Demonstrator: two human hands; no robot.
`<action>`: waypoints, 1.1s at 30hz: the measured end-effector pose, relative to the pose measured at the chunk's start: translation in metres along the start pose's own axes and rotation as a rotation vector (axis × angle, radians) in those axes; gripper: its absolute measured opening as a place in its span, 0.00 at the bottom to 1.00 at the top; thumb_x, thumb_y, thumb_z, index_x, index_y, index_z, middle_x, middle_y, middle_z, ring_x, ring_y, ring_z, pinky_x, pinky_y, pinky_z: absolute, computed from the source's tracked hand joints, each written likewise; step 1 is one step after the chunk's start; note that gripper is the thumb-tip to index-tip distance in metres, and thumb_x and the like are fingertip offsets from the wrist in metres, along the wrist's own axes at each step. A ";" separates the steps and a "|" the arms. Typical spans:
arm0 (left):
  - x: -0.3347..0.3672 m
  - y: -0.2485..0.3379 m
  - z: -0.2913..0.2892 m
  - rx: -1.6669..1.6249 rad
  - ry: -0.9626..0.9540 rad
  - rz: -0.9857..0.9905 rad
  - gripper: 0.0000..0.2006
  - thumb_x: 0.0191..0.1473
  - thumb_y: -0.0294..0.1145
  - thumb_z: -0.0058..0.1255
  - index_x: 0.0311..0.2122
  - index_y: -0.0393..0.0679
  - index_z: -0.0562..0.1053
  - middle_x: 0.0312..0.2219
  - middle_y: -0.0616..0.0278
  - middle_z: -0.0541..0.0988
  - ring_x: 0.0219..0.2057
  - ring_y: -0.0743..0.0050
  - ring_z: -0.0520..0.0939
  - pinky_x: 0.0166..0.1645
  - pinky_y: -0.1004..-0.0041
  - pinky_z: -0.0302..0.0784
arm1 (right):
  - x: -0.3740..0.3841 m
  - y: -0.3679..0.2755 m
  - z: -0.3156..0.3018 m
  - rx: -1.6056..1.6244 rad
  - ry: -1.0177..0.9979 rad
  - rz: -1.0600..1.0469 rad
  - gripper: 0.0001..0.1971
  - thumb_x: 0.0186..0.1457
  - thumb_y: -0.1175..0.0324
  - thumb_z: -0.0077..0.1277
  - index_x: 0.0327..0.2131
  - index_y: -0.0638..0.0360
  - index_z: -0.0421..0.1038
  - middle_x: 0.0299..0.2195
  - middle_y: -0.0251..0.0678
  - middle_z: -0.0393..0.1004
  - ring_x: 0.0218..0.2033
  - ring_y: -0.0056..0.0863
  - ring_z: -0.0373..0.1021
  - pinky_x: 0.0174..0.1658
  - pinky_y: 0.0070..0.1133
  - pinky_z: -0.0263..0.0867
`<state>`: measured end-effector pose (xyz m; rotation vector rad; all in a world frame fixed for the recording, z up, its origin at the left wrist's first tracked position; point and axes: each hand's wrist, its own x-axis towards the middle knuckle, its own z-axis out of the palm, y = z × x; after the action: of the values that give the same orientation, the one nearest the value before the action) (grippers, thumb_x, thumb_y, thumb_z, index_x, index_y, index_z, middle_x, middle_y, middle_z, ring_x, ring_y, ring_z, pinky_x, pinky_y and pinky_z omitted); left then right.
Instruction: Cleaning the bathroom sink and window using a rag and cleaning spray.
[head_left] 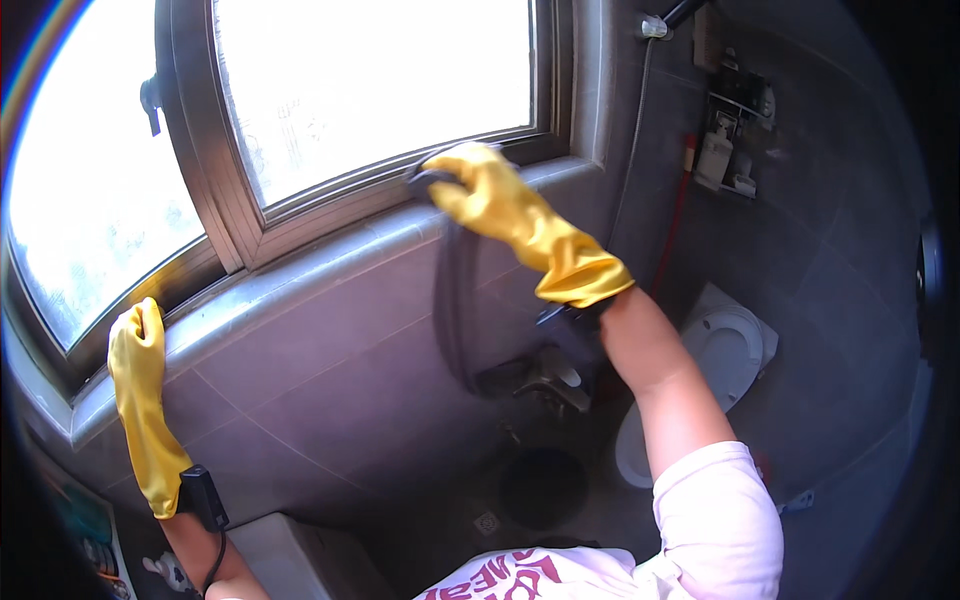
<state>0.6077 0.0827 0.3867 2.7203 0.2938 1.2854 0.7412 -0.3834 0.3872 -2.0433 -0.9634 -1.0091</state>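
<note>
My right hand [485, 195], in a yellow rubber glove, is closed on a dark grey cloth [455, 300] at the lower rail of the window frame [375, 195]. The cloth hangs in a long strip below the sill, blurred by motion. At the far left, my left hand [138, 335], also gloved in yellow, rests on the edge of the tiled window sill [290, 285]. Its fingers are curled in, and whatever they may hold is hidden. Bright light whitens both window panes [370, 90].
A faucet [555, 380] stands out below the sill. To the right are a toilet [725, 345], a red pole [677, 220] and a wall rack [740, 110] with bottles. A shower hose [636, 130] hangs beside the window. A white box-like fixture [275, 550] is at lower left.
</note>
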 end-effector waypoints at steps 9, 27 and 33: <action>0.000 0.019 -0.004 -0.045 -0.008 -0.019 0.18 0.63 0.42 0.46 0.34 0.34 0.77 0.31 0.43 0.80 0.35 0.45 0.80 0.41 0.57 0.72 | -0.029 0.125 -0.091 -0.436 0.304 0.290 0.09 0.56 0.70 0.51 0.38 0.61 0.77 0.37 0.47 0.79 0.41 0.45 0.75 0.46 0.32 0.70; -0.001 0.022 0.001 -0.009 0.029 -0.022 0.21 0.63 0.42 0.42 0.26 0.36 0.76 0.27 0.43 0.79 0.32 0.41 0.79 0.42 0.55 0.73 | 0.038 -0.148 0.120 0.053 -0.217 -0.558 0.10 0.51 0.76 0.49 0.38 0.61 0.74 0.34 0.45 0.78 0.40 0.42 0.74 0.46 0.32 0.68; -0.008 0.014 -0.016 0.012 0.084 -0.020 0.21 0.62 0.43 0.43 0.25 0.37 0.76 0.25 0.43 0.79 0.32 0.41 0.79 0.41 0.55 0.73 | 0.028 -0.077 0.080 -0.111 0.173 -0.436 0.12 0.48 0.76 0.49 0.36 0.61 0.79 0.34 0.46 0.79 0.40 0.44 0.75 0.47 0.36 0.68</action>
<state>0.5922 0.0678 0.3930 2.6709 0.3368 1.3991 0.7179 -0.2712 0.3891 -1.8312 -1.3158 -1.4688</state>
